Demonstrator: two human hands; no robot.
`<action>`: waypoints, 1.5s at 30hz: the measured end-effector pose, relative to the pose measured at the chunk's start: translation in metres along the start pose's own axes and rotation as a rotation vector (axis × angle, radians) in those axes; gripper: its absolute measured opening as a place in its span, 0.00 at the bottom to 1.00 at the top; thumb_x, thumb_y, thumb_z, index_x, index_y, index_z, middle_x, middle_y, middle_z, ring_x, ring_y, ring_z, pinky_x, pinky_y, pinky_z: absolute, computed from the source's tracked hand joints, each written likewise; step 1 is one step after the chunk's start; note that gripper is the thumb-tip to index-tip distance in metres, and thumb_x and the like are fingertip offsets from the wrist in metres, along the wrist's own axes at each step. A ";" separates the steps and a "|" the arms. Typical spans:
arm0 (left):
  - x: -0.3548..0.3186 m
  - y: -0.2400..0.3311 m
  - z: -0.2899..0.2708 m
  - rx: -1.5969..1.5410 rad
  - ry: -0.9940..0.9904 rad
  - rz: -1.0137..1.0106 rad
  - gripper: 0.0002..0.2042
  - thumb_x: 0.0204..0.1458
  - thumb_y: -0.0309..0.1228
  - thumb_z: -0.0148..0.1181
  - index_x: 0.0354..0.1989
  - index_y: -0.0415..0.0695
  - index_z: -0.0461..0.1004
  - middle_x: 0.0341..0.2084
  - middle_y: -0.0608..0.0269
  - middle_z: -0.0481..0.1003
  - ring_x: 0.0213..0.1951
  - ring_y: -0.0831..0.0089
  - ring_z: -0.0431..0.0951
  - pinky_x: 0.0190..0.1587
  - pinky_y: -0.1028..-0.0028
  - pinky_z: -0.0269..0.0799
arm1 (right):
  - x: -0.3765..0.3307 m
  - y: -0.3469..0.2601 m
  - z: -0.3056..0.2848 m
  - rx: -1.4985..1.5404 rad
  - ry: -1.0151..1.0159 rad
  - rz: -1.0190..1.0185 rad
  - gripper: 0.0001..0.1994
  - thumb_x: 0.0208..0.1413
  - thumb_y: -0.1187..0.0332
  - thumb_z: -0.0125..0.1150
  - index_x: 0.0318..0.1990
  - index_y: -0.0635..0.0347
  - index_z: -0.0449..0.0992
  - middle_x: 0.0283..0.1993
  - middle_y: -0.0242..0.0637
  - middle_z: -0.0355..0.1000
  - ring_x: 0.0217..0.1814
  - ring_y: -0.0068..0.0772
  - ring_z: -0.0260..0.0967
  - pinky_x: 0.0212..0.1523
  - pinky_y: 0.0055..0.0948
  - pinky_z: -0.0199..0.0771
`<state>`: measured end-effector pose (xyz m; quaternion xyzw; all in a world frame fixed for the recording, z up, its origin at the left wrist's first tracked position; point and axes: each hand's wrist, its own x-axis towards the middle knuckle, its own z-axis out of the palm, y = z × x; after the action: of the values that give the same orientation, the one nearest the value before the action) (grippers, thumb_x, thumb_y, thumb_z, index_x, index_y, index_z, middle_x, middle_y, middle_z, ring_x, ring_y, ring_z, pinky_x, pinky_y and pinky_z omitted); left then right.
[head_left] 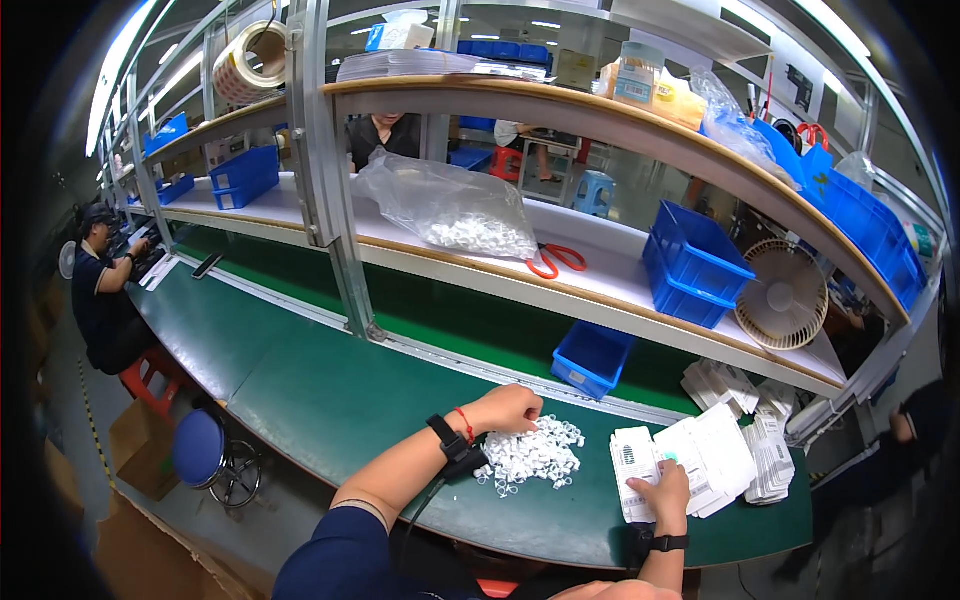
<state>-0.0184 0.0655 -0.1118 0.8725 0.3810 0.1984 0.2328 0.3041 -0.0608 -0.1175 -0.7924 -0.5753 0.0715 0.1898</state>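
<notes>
My left hand (512,408) is at the far left edge of a pile of small white plastic rings (535,458) on the green table. Its fingers are bent together in a pinch, and whatever lies between them is hidden. To the right, my right hand (663,493) rests on a flat white printed card (632,460), thumb and forefinger apart. More white cards or flattened boxes (715,455) lie fanned out beside that hand. A dark strap and a cable sit by each wrist.
Stacks of folded white boxes (768,460) stand at the right. Behind the pile is a blue bin (592,358). The shelf above holds a clear bag of white parts (450,210), red-handled scissors (556,261), stacked blue bins (697,265) and a fan (783,295). A co-worker (105,280) sits far left.
</notes>
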 end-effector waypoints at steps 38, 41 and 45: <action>-0.038 0.121 -0.090 -1.065 0.498 0.211 0.04 0.57 0.21 0.51 0.40 0.38 0.66 0.40 0.51 0.76 0.43 0.68 0.78 0.39 0.75 0.76 | 0.015 -0.172 -0.077 1.054 0.192 -0.806 0.07 0.53 0.81 0.54 0.38 0.65 0.77 0.34 0.33 0.68 0.37 0.21 0.67 0.39 0.18 0.64; -0.035 0.121 -0.081 -0.963 0.517 0.238 0.04 0.57 0.21 0.51 0.40 0.39 0.66 0.39 0.55 0.76 0.43 0.74 0.77 0.41 0.77 0.73 | 0.012 -0.174 -0.075 0.885 0.219 -0.917 0.10 0.50 0.82 0.54 0.39 0.64 0.78 0.36 0.40 0.70 0.38 0.32 0.70 0.40 0.25 0.68; -0.026 0.116 -0.066 -0.935 0.539 0.239 0.08 0.56 0.21 0.53 0.44 0.36 0.72 0.39 0.59 0.76 0.42 0.78 0.75 0.45 0.79 0.71 | 0.010 -0.180 -0.066 0.803 0.256 -0.973 0.10 0.46 0.81 0.58 0.38 0.64 0.78 0.38 0.45 0.72 0.38 0.39 0.73 0.39 0.29 0.71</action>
<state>-0.0032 -0.0075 0.0026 0.6317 0.1970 0.5879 0.4653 0.1700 -0.0183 0.0134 -0.3102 -0.7702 0.0919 0.5496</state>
